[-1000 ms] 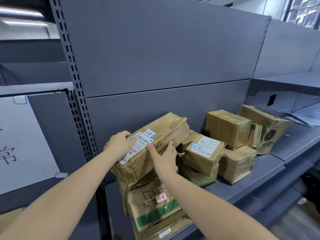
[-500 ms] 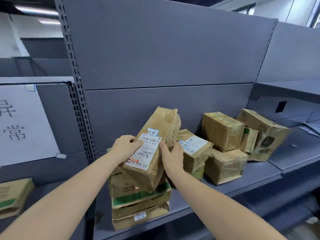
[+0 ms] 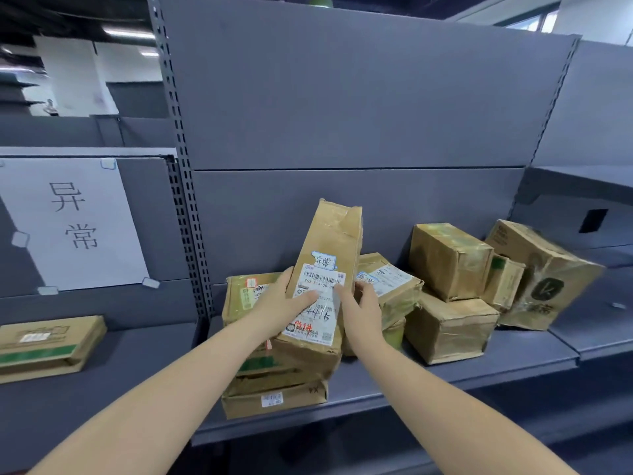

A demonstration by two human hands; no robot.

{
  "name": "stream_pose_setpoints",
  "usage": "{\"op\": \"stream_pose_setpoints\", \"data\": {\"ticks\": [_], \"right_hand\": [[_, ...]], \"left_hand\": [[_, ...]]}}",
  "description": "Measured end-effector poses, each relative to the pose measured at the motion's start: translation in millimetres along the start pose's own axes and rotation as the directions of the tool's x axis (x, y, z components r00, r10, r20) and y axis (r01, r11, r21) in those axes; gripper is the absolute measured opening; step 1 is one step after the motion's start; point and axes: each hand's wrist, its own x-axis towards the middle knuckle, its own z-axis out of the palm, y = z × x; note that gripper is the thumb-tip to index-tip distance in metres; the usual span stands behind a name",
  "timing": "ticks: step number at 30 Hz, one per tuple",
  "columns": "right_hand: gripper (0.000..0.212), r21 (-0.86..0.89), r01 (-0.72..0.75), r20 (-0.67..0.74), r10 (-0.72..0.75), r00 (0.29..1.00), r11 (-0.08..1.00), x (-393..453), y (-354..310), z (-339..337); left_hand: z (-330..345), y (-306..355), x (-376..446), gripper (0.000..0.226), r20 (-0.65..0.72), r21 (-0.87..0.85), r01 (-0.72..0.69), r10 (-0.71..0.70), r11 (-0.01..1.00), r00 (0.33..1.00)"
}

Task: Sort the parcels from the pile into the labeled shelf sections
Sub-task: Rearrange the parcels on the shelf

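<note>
Parcel stands nearly upright on its long axis above the pile, left hand and right hand clasping its sides with fingers seemingly flat across the label, the sign-marked shelf section lying leftward, nearer the left hand.

- grey metal back panels rise behind the shelving, split by a thin horizontal seam.
- a perforated grey upright post stands between the left bay and the middle bay.
- a second upright closes the middle bay on its right side.
- a white paper sign with two dark handwritten characters is taped to the left bay's panel.
- beyond the shelving at upper left, a white pillar stands under long ceiling strip lights.
- a window shows bright at the upper right.
</note>
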Motion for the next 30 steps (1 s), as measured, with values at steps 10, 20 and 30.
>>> {"op": "stream_pose_setpoints", "data": {"ticks": [10, 20, 30], "right_hand": [[0.06, 0.031, -0.107, 0.27, 0.095, 0.958, 0.994, -5.3, 20.8, -5.8], [0.068, -0.077, -0.079, 0.335, 0.1, 0.937, 0.994, -13.9, 36.0, 1.1], [0.085, -0.095, -0.079, 0.339, 0.107, 0.935, 0.992, -12.6, 51.8, 4.3]], "left_hand": [[23.5, -17.9, -37.6, 0.072, -0.042, -0.048, -0.07, 0.068, 0.996, 0.997], [32.9, -59.7, -43.1, 0.113, -0.12, -0.048, 0.002, -0.008, 0.999, 0.993], [40.7, -70.9, -43.7, 0.116, -0.157, -0.015, 0.004, -0.006, 1.0, 0.988]]}}
